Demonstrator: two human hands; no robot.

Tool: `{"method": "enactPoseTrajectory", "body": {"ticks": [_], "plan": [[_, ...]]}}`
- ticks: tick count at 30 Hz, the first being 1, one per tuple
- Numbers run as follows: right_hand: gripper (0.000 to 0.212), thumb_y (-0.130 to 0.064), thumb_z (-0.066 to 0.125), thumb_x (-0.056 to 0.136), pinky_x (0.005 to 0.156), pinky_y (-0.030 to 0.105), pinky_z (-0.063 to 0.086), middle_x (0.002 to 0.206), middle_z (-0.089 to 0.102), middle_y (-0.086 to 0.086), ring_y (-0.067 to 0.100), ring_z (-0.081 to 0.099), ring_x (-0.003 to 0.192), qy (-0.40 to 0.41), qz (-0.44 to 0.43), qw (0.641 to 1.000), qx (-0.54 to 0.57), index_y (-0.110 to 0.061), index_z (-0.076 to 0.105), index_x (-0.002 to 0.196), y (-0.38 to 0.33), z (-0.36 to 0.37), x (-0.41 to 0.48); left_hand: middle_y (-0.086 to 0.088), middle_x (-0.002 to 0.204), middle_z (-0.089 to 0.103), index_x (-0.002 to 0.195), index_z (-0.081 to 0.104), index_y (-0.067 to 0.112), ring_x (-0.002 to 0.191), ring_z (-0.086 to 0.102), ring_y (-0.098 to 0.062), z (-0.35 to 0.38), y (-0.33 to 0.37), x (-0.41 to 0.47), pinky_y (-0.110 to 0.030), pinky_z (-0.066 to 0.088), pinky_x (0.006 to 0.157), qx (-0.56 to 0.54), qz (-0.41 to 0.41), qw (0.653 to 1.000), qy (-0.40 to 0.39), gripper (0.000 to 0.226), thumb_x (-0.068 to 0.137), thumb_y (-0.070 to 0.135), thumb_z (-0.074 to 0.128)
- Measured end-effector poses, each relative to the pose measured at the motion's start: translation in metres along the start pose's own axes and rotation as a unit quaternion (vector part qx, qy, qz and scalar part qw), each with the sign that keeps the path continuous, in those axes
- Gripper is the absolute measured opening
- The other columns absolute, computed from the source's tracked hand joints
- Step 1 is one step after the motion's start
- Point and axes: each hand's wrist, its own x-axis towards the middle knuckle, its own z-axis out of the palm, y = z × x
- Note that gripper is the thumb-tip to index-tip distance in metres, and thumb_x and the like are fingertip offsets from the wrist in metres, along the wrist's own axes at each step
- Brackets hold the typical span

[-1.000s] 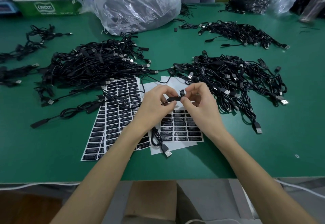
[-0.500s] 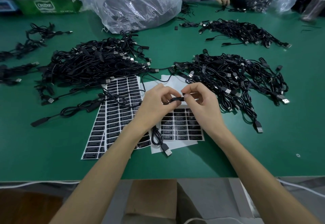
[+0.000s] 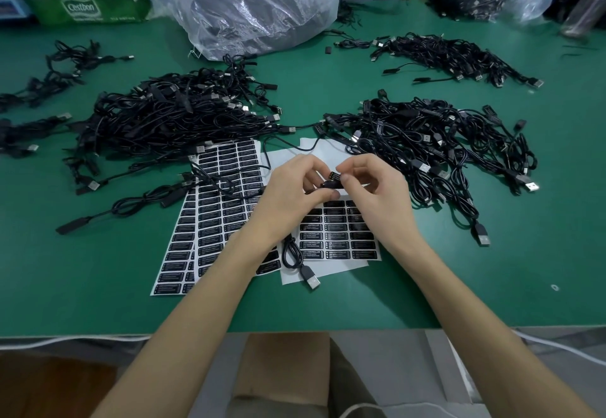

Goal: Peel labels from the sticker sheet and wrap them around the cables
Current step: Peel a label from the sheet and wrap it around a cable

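With the left hand (image 3: 288, 196) pinching the cable (image 3: 327, 185) and the right hand (image 3: 377, 194) pinching the label (image 3: 333, 175), the wrap should probably go on square and tight.

The table (image 3: 360, 67) wore matt green; cables (image 3: 170, 122) looked matt black plastic with shiny metal plugs (image 3: 313, 281); label sheets (image 3: 210, 221) were glossy black on white paper; the bag (image 3: 255, 8) was crinkled clear plastic
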Motion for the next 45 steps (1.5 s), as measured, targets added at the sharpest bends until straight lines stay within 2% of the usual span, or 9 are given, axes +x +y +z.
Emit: {"method": "enactPoseTrajectory", "body": {"ticks": [5,10,16,19,22,30,45], "plan": [[0.02,-0.003,0.064,0.093,0.071,0.016,0.049,0.086,0.073,-0.011,0.001,0.065,0.078,-0.004,0.006,1.0,-0.011,-0.02,0.075,0.095,-0.0002,0.0006,-0.0002,0.011,0.087,0.063,0.101,0.063,0.026,0.076,0.061,-0.005,0.0029,-0.0046,-0.0003,-0.023,0.052,0.071,0.03,0.026,0.999,0.003,0.029,0.082,0.023,0.085],[0.022,-0.004,0.064,0.092,0.075,0.019,0.052,0.09,0.075,-0.01,0.007,0.067,0.082,-0.008,0.011,1.0,-0.026,-0.02,0.078,0.096,-0.0018,0.0013,-0.0006,0.016,0.091,0.06,0.101,0.06,0.031,0.079,0.06,-0.004,0.004,-0.0059,-0.0009,-0.038,0.056,0.076,0.06,0.05,0.997,0.004,0.028,0.084,0.027,0.082],[0.02,-0.008,0.065,0.094,0.074,0.014,0.047,0.105,0.067,-0.006,0.004,0.064,0.08,-0.012,0.02,0.999,-0.025,-0.022,0.08,0.095,-0.0014,-0.0008,0.0007,0.016,0.091,0.059,0.101,0.063,0.029,0.079,0.06,-0.004,0.0043,-0.0062,-0.0006,-0.041,0.056,0.077,0.062,0.051,0.997,-0.001,0.026,0.084,0.029,0.083],[0.022,-0.005,0.064,0.093,0.069,0.013,0.044,0.094,0.071,-0.006,0.0,0.06,0.073,-0.017,0.018,1.0,-0.017,-0.02,0.078,0.094,-0.0011,0.0001,0.0004,0.016,0.092,0.059,0.102,0.063,0.028,0.079,0.059,-0.003,0.0042,-0.0059,-0.0008,-0.041,0.056,0.077,0.067,0.056,0.996,-0.001,0.026,0.085,0.03,0.082],[0.021,-0.003,0.063,0.092,0.067,0.016,0.047,0.083,0.071,-0.005,0.001,0.06,0.071,-0.003,0.015,1.0,0.005,-0.02,0.075,0.095,-0.0011,0.0003,-0.0007,0.016,0.092,0.058,0.101,0.064,0.026,0.079,0.059,-0.004,0.0042,-0.0066,-0.0009,-0.041,0.056,0.076,0.075,0.064,0.995,-0.001,0.024,0.086,0.03,0.082],[0.017,-0.003,0.065,0.088,0.071,0.014,0.048,0.084,0.07,-0.008,0.003,0.064,0.076,-0.005,0.026,1.0,0.0,-0.019,0.068,0.093,0.0023,0.0011,0.0015,0.018,0.092,0.057,0.101,0.056,0.035,0.08,0.058,-0.003,0.004,-0.0074,-0.0023,-0.041,0.055,0.077,0.089,0.076,0.993,-0.008,0.029,0.087,0.028,0.08],[0.017,-0.001,0.069,0.086,0.069,0.018,0.052,0.081,0.071,-0.003,0.008,0.064,0.071,-0.005,0.043,0.999,0.007,-0.019,0.067,0.087,0.0025,-0.0008,0.0023,0.016,0.094,0.056,0.102,0.061,0.028,0.082,0.057,-0.005,0.0017,-0.0025,-0.0053,-0.042,0.055,0.079,0.096,0.086,0.992,-0.015,0.027,0.085,0.03,0.081]]}}
